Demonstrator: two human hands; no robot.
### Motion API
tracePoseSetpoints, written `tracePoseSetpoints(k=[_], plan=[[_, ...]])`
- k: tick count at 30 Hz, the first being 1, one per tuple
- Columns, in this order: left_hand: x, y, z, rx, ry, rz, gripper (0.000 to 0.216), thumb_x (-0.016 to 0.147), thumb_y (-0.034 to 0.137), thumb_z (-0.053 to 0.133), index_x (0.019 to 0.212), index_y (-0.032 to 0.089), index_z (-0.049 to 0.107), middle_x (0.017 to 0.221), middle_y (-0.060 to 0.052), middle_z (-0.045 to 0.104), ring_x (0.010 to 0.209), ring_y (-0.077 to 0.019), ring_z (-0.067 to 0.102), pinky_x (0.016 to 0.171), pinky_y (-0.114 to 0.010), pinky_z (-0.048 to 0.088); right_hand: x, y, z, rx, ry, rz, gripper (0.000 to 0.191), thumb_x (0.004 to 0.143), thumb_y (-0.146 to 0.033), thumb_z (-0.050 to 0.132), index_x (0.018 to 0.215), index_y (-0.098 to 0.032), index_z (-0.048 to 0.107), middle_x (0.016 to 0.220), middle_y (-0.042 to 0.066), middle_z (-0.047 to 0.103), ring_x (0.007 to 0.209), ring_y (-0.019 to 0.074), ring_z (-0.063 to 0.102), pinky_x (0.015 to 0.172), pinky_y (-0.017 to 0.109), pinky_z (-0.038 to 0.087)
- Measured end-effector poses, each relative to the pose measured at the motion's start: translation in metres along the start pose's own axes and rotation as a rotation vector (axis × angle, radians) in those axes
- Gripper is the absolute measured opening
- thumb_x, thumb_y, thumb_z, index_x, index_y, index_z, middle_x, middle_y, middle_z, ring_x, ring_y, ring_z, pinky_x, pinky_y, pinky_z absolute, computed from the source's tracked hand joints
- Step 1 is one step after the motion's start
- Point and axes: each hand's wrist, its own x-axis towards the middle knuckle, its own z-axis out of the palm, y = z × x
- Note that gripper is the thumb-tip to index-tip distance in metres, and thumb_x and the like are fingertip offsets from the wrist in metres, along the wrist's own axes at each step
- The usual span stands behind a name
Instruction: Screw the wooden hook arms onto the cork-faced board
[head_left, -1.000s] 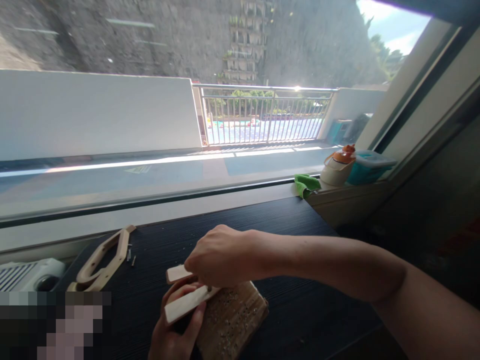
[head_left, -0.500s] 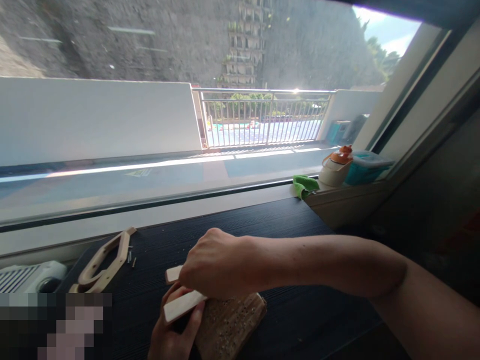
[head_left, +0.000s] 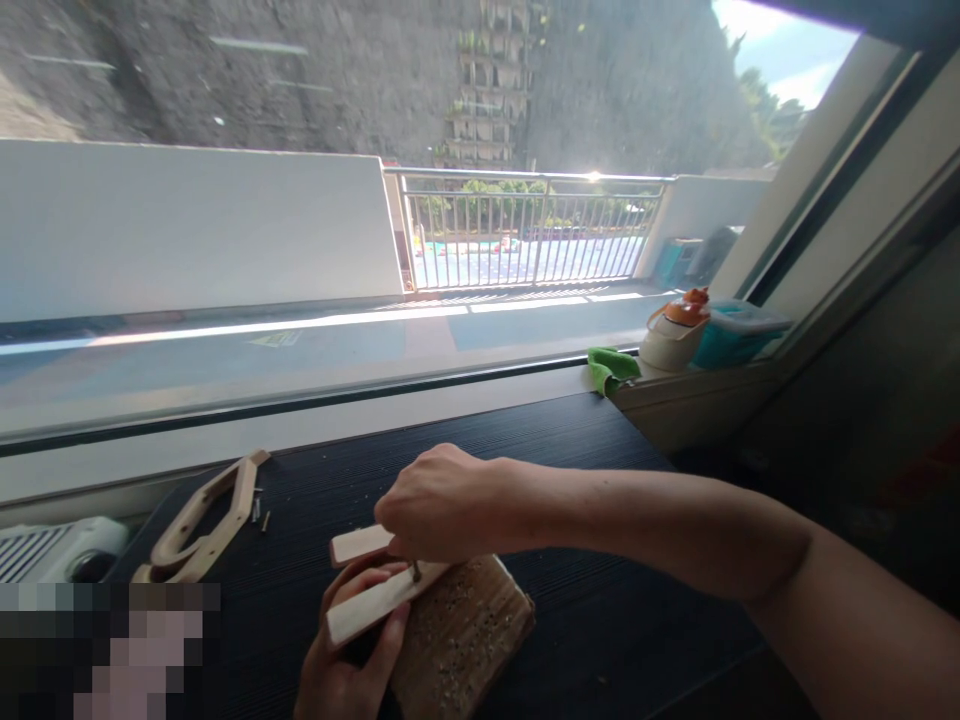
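Observation:
My left hand [head_left: 352, 640] is closed around a pale wooden bar [head_left: 367, 612], thumb on the near side and fingers on the far side. Its inner end rests at a rough wooden block [head_left: 469, 635] dotted with small holes or specks. A second pale bar [head_left: 360, 545] lies just beyond; whether the two are joined is hidden. Above them my right hand [head_left: 439, 510] is closed in a fist, palm down. Below that fist a short dark metal shaft [head_left: 416, 571] meets the nearer bar; its upper end is hidden, so what the hand grips cannot be made out.
On the dark table [head_left: 600, 620], an angular wooden frame [head_left: 202, 520] lies at the left, with several screws [head_left: 259, 510] beside it. A white appliance [head_left: 60, 550] stands far left. On the sill are a green cloth [head_left: 613, 370], a bottle [head_left: 673, 335] and a teal box [head_left: 735, 335].
My right hand has risen slightly and shifted a little away, uncovering more of both bars and the metal shaft. My left hand keeps its hold on the bar.

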Motion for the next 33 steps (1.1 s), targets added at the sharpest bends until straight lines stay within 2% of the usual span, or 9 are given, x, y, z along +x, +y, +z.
tracePoseSetpoints(k=[4,9,14,18,20,24,29,33], plan=[[-0.001,0.000,-0.001,0.011,0.011,-0.028,0.021,0.076,0.028,0.062,0.096,0.025,0.059,0.101,-0.003,0.062,0.099,-0.0193,0.062,0.091,-0.034,0.052,0.001,-0.006,-0.003,-0.013,0.006,-0.008,0.020,0.084,-0.021,0.049,0.080,-0.013,0.067,0.077,0.012,0.069,0.082,0.0251,0.067,0.053,0.029,0.044],[-0.005,-0.005,-0.002,0.029,0.001,-0.103,0.021,0.074,0.033,0.063,0.092,0.024,0.060,0.091,-0.002,0.063,0.091,-0.0201,0.064,0.086,-0.033,0.054,-0.004,-0.015,-0.018,-0.058,-0.046,-0.100,0.017,0.083,-0.011,0.049,0.075,-0.013,0.064,0.080,0.009,0.069,0.084,0.0214,0.065,0.057,0.028,0.044],[-0.011,-0.010,0.000,0.059,0.030,-0.140,0.028,0.072,0.039,0.065,0.096,0.024,0.060,0.078,0.000,0.062,0.089,-0.0215,0.067,0.079,-0.030,0.056,-0.007,-0.019,-0.021,-0.041,-0.188,-0.120,0.015,0.083,-0.010,0.050,0.078,-0.013,0.063,0.083,0.008,0.069,0.083,0.0217,0.065,0.053,0.029,0.042],[-0.006,-0.004,-0.002,0.040,0.008,-0.059,0.025,0.074,0.032,0.064,0.098,0.026,0.059,0.094,-0.001,0.064,0.098,-0.0203,0.064,0.089,-0.031,0.052,-0.004,-0.012,-0.012,-0.011,-0.102,-0.143,0.018,0.084,-0.010,0.047,0.074,-0.013,0.062,0.078,0.007,0.068,0.081,0.0202,0.065,0.053,0.027,0.040],[-0.003,0.000,-0.003,0.018,0.001,-0.039,0.024,0.075,0.029,0.063,0.099,0.026,0.058,0.100,-0.002,0.064,0.100,-0.0192,0.063,0.091,-0.031,0.051,-0.004,-0.008,-0.009,-0.012,-0.102,-0.121,0.018,0.083,-0.011,0.047,0.074,-0.013,0.062,0.076,0.007,0.068,0.080,0.0202,0.065,0.053,0.027,0.040],[0.001,0.005,-0.002,-0.020,0.006,-0.046,0.019,0.076,0.026,0.062,0.095,0.025,0.060,0.100,-0.002,0.064,0.102,-0.0199,0.062,0.095,-0.034,0.049,-0.004,-0.001,-0.006,0.000,-0.105,-0.066,0.017,0.083,-0.019,0.050,0.075,-0.014,0.064,0.074,0.008,0.068,0.081,0.0228,0.066,0.053,0.027,0.041],[0.002,0.007,-0.002,-0.035,0.021,-0.055,0.019,0.075,0.027,0.063,0.094,0.025,0.061,0.101,-0.002,0.065,0.100,-0.0207,0.063,0.093,-0.035,0.051,-0.004,-0.002,-0.003,0.012,-0.082,-0.021,0.022,0.085,-0.022,0.046,0.078,-0.014,0.065,0.074,0.009,0.068,0.080,0.0241,0.067,0.052,0.028,0.042],[-0.001,0.002,-0.002,-0.018,0.017,-0.074,0.021,0.074,0.029,0.064,0.094,0.024,0.060,0.103,-0.003,0.065,0.096,-0.0203,0.065,0.086,-0.032,0.054,-0.008,-0.007,-0.010,-0.003,-0.103,-0.074,0.016,0.082,-0.018,0.049,0.088,-0.016,0.064,0.080,0.008,0.069,0.083,0.0229,0.066,0.054,0.028,0.041]])
